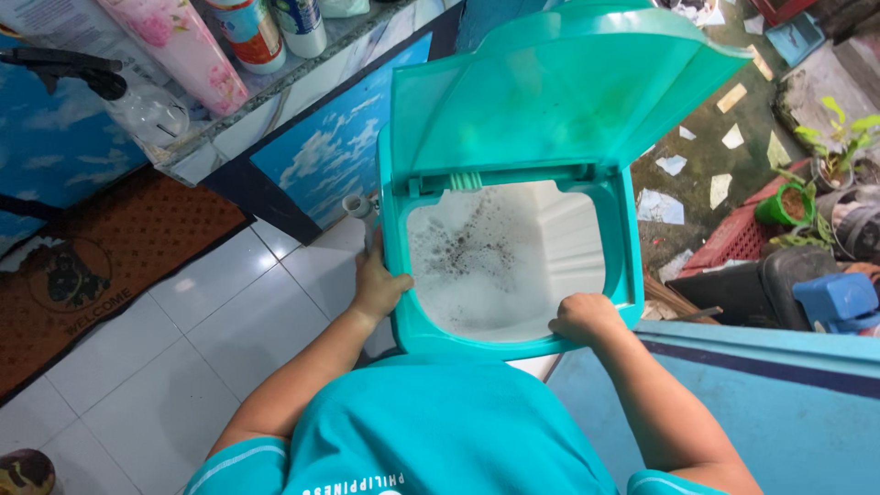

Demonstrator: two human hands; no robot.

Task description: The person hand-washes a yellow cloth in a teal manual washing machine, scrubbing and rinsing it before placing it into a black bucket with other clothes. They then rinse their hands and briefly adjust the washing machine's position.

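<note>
A teal washing tub stands in front of me with its lid raised and tilted back. Inside is white foamy water speckled with dark specks. My left hand grips the tub's left rim, fingers curled over the edge. On the near right rim rests my right hand, closed on the edge. My teal shirt fills the bottom of the view.
A counter with bottles and a clear sprayer runs along the upper left, above blue sky-patterned panels. A brown doormat lies on white floor tiles. At the right are a red crate, potted plants, a blue ledge.
</note>
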